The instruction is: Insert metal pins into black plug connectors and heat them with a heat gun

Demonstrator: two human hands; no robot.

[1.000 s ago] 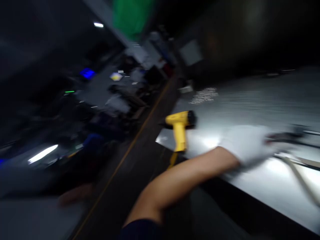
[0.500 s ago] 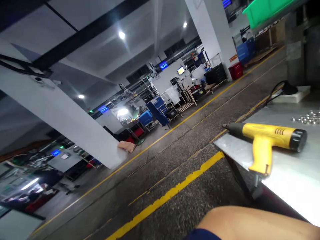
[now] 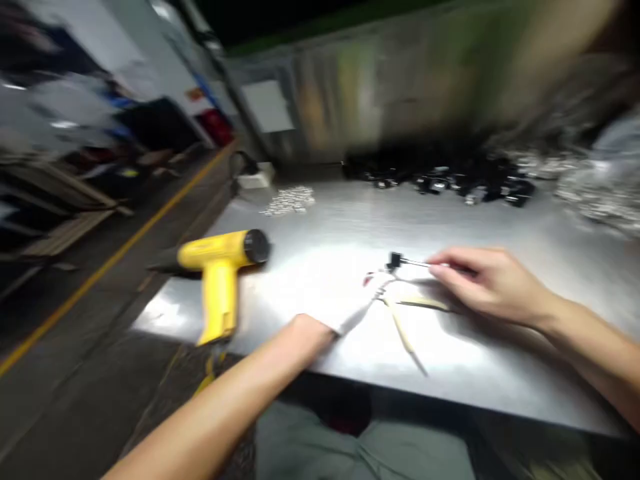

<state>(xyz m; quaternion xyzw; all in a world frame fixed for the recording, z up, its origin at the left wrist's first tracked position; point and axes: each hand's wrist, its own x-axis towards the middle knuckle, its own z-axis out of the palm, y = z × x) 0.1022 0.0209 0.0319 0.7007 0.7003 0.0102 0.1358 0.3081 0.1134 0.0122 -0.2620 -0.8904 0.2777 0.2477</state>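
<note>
My right hand (image 3: 480, 280) is closed in a pinch on a thin metal rod (image 3: 415, 263), which has a small black block (image 3: 395, 260) at its far end. Glare bleaches my left hand (image 3: 357, 300) almost white; it reaches in close to the block, and its fingers cannot be made out. Below the hands, yellow-handled pliers (image 3: 400, 327) lie spread on the metal table (image 3: 505, 230). To the left of my left hand, a yellow heat gun (image 3: 220, 260) lies at the table's left end, its dark nozzle pointing left.
Small shiny metal parts (image 3: 290, 200) are heaped at the back left of the table. Black parts with shiny ends (image 3: 450, 180) line the back, and clear bags (image 3: 595, 180) pile up at the right. A white box (image 3: 257, 175) with a black cable sits at the far left corner.
My view has swung right and down from the aisle to the table. The heat gun now appears further left, and both hands and the rod have come into view.
</note>
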